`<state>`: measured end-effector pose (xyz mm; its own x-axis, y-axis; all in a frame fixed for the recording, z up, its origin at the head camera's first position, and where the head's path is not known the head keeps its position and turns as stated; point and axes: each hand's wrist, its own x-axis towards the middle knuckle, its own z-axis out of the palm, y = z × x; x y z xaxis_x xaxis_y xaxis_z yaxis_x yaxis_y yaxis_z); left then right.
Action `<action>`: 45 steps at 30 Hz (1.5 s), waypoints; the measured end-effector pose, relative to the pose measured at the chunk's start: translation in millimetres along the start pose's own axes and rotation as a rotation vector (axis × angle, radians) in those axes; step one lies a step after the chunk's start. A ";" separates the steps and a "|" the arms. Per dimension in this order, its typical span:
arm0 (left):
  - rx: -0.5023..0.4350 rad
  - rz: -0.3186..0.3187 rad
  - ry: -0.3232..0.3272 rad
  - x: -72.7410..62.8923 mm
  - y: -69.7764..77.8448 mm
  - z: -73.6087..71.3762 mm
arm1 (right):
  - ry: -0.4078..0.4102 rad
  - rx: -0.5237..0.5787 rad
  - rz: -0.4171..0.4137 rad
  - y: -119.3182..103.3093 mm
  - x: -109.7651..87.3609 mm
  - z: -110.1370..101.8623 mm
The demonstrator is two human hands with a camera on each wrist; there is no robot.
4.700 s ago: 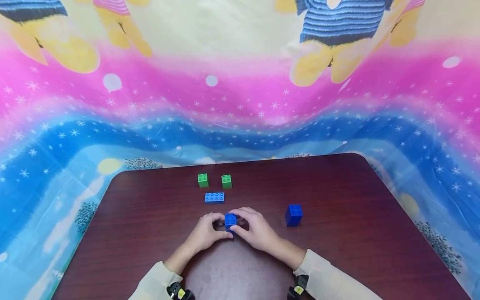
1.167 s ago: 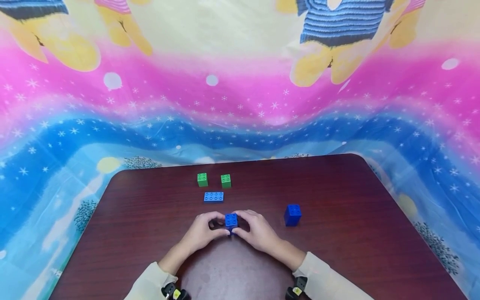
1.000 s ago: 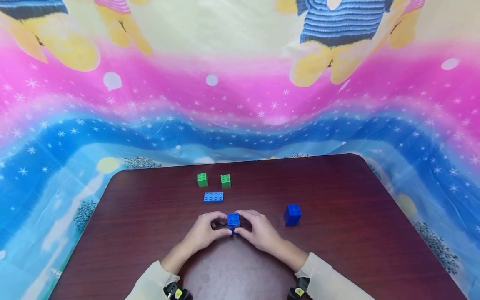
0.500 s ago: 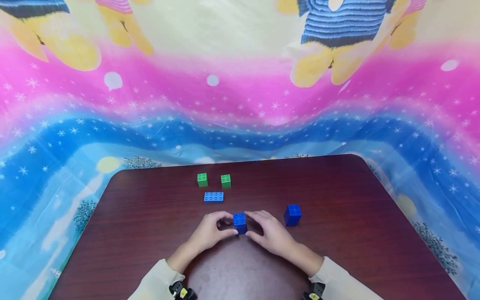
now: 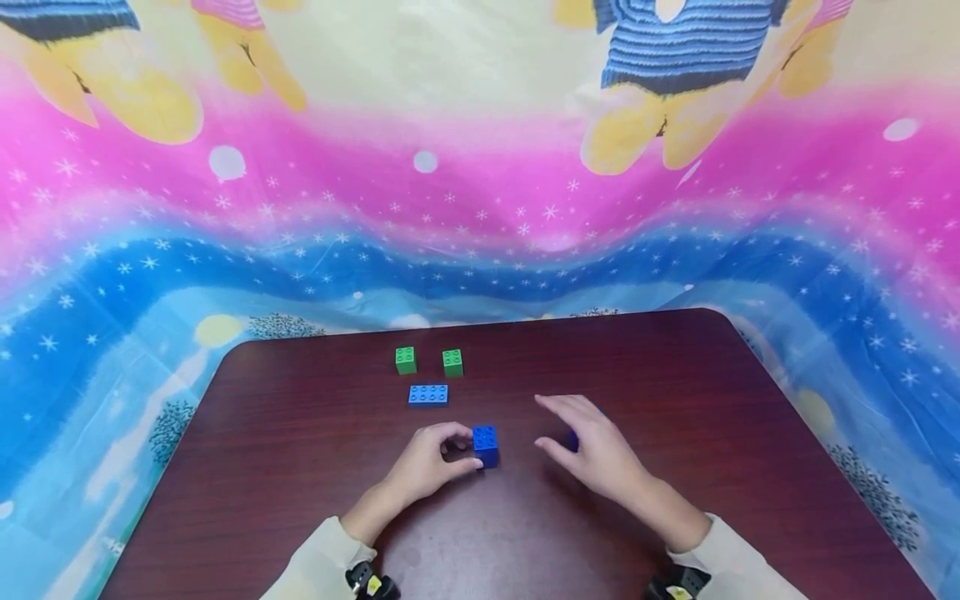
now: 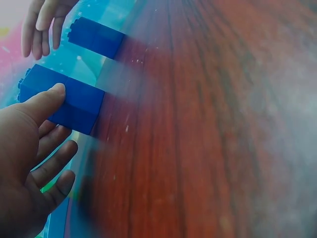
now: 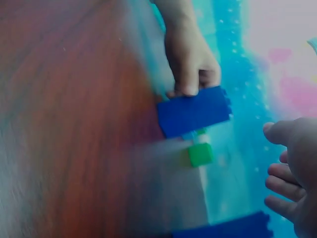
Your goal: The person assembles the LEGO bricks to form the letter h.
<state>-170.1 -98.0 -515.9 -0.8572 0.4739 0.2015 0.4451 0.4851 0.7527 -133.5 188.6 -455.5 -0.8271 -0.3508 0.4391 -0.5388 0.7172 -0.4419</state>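
My left hand (image 5: 426, 461) pinches a tall dark blue building block (image 5: 486, 452), studs up, near the middle of the table. In the left wrist view the thumb lies across one face of the block (image 6: 74, 101), with the other fingers on the far side. My right hand (image 5: 600, 450) is apart from that block, to its right, thumb and fingers spread and nothing between them. Behind the right hand a second tall dark blue block (image 5: 574, 440) is mostly hidden in the head view; it shows more fully in the left wrist view.
A light blue brick (image 5: 428, 396) with two rows of studs lies beyond the left hand. Two green bricks (image 5: 406, 361) stand farther back, a little apart from each other. The dark wooden table (image 5: 300, 417) ends at a patterned cloth backdrop (image 5: 480, 208).
The held block and my left hand have shifted right. My right hand has let go of the block and moved right, in front of the second dark blue block.
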 end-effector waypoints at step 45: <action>-0.030 0.014 0.016 21.0 9.3 24.8 | -0.115 0.498 0.300 86.2 -34.3 -7.8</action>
<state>-177.5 -65.3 -520.2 -0.8552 0.4685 0.2215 0.4491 0.4567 0.7680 -150.4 267.2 -502.5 -0.9520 -0.2589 0.1632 -0.2659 0.4360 -0.8598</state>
